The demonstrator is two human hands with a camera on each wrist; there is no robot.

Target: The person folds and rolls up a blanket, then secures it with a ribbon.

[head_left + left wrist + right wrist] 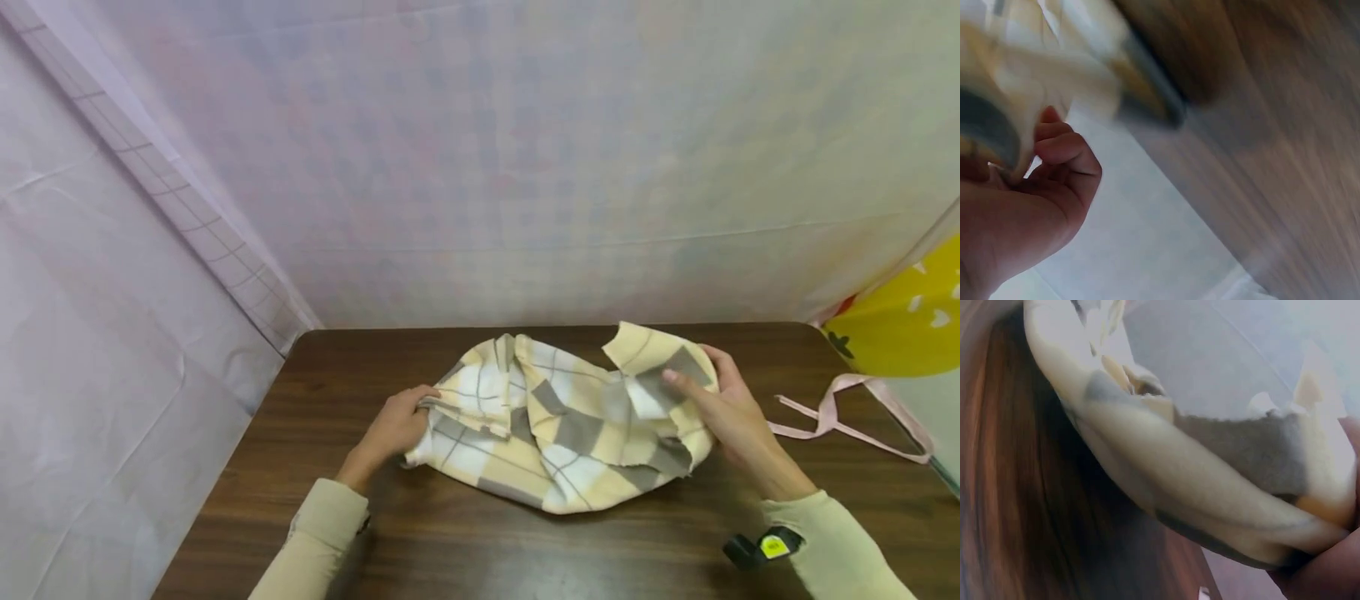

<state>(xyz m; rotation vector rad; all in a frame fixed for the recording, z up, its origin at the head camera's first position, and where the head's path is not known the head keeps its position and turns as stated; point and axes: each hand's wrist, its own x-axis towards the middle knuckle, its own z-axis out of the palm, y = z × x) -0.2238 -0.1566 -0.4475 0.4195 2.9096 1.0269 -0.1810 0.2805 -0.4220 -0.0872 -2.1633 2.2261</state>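
Observation:
A plaid cloth point(570, 433) in cream, white and grey, with uneven cut edges, is bunched and folded over between both hands. At its left end my left hand point(393, 425) pinches a layered edge; the left wrist view shows the curled fingers point(1066, 153) against the fabric. My right hand point(731, 412) grips the other end, thumb on top of a folded-over flap and the other fingers behind it. In the right wrist view the cloth point(1166, 456) sags in a thick fold, with the right hand point(1329, 569) at the lower right corner.
Under the cloth is a dark wooden table point(285, 467). A pink ribbon point(828, 412) lies at its right side, near a yellow patterned item point(900, 333). Pale curtains point(525, 167) hang behind and to the left. A black strap device point(765, 546) sits at the right wrist.

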